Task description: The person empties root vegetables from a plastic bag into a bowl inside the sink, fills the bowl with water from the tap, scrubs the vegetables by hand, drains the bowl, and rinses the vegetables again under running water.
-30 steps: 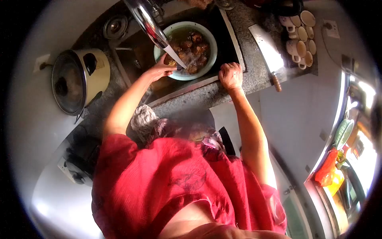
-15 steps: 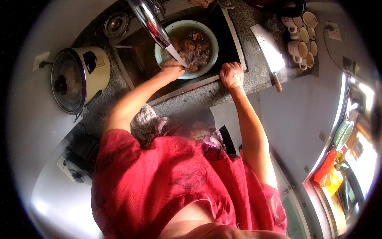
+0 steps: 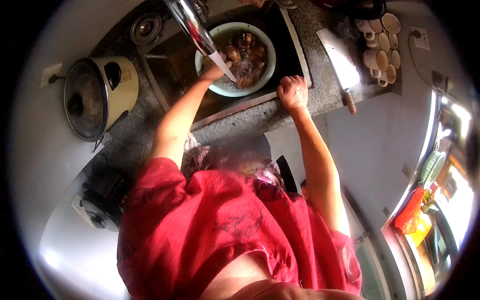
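Note:
A pale green-white basin [image 3: 270,68] stands in the dark sink [image 3: 172,82], holding water and several brown, roundish lumps [image 3: 246,40] whose kind I cannot make out. Water runs into it from a chrome tap [image 3: 192,27]. My left hand [image 3: 212,71] reaches over the basin's near left rim, beside the stream and close to one brown lump; its fingers are mostly hidden by the tap, stream and water. My right hand [image 3: 292,92] is curled into a fist and rests on the sink's front right edge, with nothing seen in it.
Right of the sink lies a cleaver [image 3: 340,60], its wooden handle towards me. Several white cups [image 3: 377,60] stand beyond it. At the left is a cream slow cooker [image 3: 120,87] with a glass lid; a metal lid [image 3: 146,29] lies behind the sink's left corner.
My left hand has moved up and a little left, further into the basin. The brown lumps have shifted in the water. My right hand stays at the sink edge.

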The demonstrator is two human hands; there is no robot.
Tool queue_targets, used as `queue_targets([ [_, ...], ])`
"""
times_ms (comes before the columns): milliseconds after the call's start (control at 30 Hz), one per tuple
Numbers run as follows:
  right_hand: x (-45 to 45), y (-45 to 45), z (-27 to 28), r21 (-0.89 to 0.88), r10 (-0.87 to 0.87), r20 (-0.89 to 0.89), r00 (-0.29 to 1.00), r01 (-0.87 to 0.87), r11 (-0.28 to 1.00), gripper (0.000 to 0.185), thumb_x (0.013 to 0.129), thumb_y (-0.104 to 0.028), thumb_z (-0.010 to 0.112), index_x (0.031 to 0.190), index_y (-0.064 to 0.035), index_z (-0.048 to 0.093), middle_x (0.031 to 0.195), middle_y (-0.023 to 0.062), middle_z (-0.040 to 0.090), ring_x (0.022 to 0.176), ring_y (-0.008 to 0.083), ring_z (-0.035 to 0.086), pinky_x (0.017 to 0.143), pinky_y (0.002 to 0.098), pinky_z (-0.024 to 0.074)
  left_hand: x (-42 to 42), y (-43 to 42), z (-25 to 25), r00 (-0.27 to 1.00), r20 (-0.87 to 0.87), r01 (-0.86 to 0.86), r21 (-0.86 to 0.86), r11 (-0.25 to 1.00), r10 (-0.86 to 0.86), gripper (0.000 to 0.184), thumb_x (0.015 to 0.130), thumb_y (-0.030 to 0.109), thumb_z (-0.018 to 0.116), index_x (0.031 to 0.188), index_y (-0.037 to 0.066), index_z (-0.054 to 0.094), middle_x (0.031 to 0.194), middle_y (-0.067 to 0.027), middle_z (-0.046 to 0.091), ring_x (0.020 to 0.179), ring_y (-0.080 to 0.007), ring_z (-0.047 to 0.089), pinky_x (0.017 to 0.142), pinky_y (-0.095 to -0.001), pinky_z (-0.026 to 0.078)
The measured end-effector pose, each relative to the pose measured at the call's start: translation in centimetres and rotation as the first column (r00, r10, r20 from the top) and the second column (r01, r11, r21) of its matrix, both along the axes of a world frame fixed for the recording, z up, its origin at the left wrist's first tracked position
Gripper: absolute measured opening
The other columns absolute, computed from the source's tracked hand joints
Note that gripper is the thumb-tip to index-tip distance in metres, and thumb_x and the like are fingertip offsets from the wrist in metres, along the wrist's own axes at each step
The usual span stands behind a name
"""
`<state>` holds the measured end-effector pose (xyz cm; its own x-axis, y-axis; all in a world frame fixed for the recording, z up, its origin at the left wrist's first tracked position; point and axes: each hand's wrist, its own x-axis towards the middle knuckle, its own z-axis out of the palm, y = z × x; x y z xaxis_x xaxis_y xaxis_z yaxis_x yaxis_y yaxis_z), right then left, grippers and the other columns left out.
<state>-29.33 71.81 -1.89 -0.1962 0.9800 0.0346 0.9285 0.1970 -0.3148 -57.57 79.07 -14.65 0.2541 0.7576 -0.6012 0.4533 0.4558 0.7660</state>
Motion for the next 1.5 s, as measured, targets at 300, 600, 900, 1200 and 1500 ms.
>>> queue_targets([
  [300, 0.1, 0.0, 0.0, 0.023, -0.005, -0.002, 1.0, 0.005, 1.0, 0.011, 0.071, -0.018, 0.057, 0.067, -0.0078, 0.057, 0.074, 0.0079, 0.062, 0.08, 0.03, 0.057, 0.081, 0.0416, 0.0431, -0.6, 2.3, 1.3, 0.683, -0.638, 0.549, 0.128, 0.826, -0.355, 0.025, 0.087, 0.013, 0.053, 0.106, -0.002, 0.061, 0.102, -0.0223, 0.061, 0.096, -0.0314, 0.062, 0.08, -0.0397, 0.052],
  [600, 0.1, 0.1, 0.5, -0.044, -0.02, -0.016, 1.0, 0.019, 0.999, 0.011, 0.071, -0.02, 0.059, 0.07, -0.0083, 0.058, 0.074, 0.0071, 0.063, 0.081, 0.0278, 0.057, 0.082, 0.0404, 0.0424, -3.7, 4.6, 1.8, 0.941, 0.331, 0.219, -0.449, 0.866, -0.067, 0.054, 0.089, 0.032, 0.06, 0.133, 0.004, 0.049, 0.129, -0.0156, 0.054, 0.109, -0.0225, 0.056, 0.089, -0.0371, 0.048],
  [900, 0.5, 0.2, -0.5, -0.023, 0.005, -0.014, 1.0, -0.005, 1.0, 0.012, 0.07, -0.02, 0.06, 0.069, -0.0088, 0.058, 0.073, 0.0068, 0.062, 0.08, 0.0275, 0.057, 0.08, 0.0403, 0.0424, 2.2, -2.8, -1.5, 0.638, -0.515, 0.611, -0.115, 0.783, -0.573, 0.089, 0.078, 0.034, 0.063, 0.148, 0.005, 0.017, 0.144, -0.0327, 0.029, 0.133, -0.0431, 0.033, 0.108, -0.0438, 0.03],
  [1200, 0.4, 0.1, -0.4, 0.003, -0.005, -0.016, 1.0, 0.005, 1.0, 0.011, 0.07, -0.019, 0.059, 0.067, -0.009, 0.056, 0.071, 0.007, 0.061, 0.079, 0.0274, 0.057, 0.081, 0.0399, 0.0425, -2.7, 0.9, -5.0, 0.959, 0.142, 0.252, -0.036, 0.967, -0.244, 0.057, 0.098, 0.042, 0.041, 0.142, 0.006, 0.037, 0.148, -0.0152, 0.033, 0.138, -0.0275, 0.028, 0.115, -0.0371, 0.02],
  [1500, 0.3, 0.1, -0.5, -0.02, 0.01, 0.006, 1.0, -0.01, 1.0, 0.011, 0.07, -0.019, 0.058, 0.067, -0.0086, 0.057, 0.072, 0.0072, 0.062, 0.079, 0.0275, 0.057, 0.081, 0.0399, 0.0424, 1.8, -2.8, 1.7, 0.664, -0.605, 0.681, 0.247, 0.689, -0.439, 0.051, 0.09, 0.04, 0.049, 0.122, 0.001, 0.05, 0.129, -0.0231, 0.049, 0.12, -0.037, 0.047, 0.095, -0.0463, 0.041],
])
